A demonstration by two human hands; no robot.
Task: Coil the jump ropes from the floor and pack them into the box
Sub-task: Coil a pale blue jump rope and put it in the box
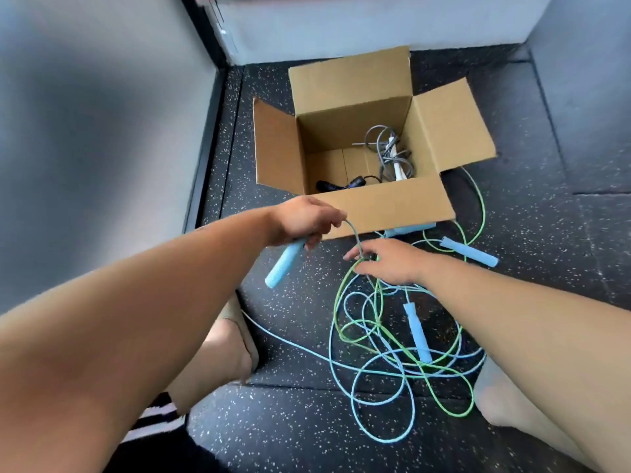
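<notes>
Jump ropes (392,339) all over the floor (290,421), blue and green cords tangled in one loose pile just in front of the box (386,206), running out toward the person's right. Left hand (304,220) is clenched round the top of a blue handle (283,264), handle hanging down and angled back toward the person, its cord arcing out of the fist over to the right hand (389,261). Right hand's spread flat, palm down, fingers on the cord right where it drops into the pile; looks like a light pinch or hook on the strand, can't tell for sure if it's closed on it. Two more blue handles lie loose: one (418,331) down in the middle of the tangle, long axis running near to far, another (469,251) off to the right beyond the right hand, lying slantwise. A third blue bit (409,229) peeks from under the box's near flap, prob a handle too. Box open, all flaps out, already a gray coiled rope (389,151) and a black one (341,184) inside, so partway thru. Key thing: the slack lies below and to the right of the held handle, so the right hand's the nearer one to feed cord, left hand the anchor. I'd say next is drawing loops across to the left fist. Risk: green and blue cords cross many times, so pulling one likely drags the other.
</notes>
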